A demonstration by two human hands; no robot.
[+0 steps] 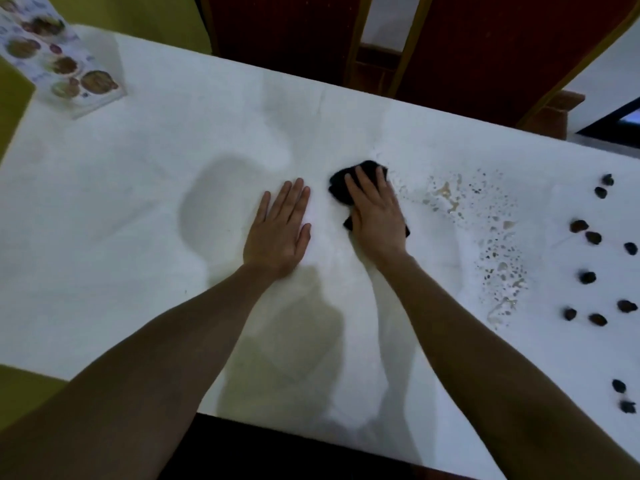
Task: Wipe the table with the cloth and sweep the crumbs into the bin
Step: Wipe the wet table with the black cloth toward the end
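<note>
A: Start close in. What are the 2 hands doing?

B: Both forearms reach forward over the near edge of the white table (104,209). The left hand (278,230) lies flat on the bare surface, fingers straight and together, grasping nothing. The right hand (375,211) is just beside it, palm down, fingers straight, pressing on a black cloth (341,183).

A: So the cloth is under the right hand?

B: Yes. It is bunched beneath the palm and fingers, and shows past the fingertips and on the left side of the hand, with a corner sticking out near the wrist.

A: And to the right of that hand?

B: A wet patch of droplets and small puddles (491,233) begins just beside the cloth and curves back toward the near edge. Farther right, well apart from the hand, about 13 dark crumbs (588,277) lie scattered, apart from one another.

A: Anything beyond the hands?

B: Far to the left of the left hand, by the table's far corner, stands a clear menu holder (62,60) with pictures of dishes. Past the far edge, beyond both hands, are 2 red chairs (485,46) with gold frames.
</note>
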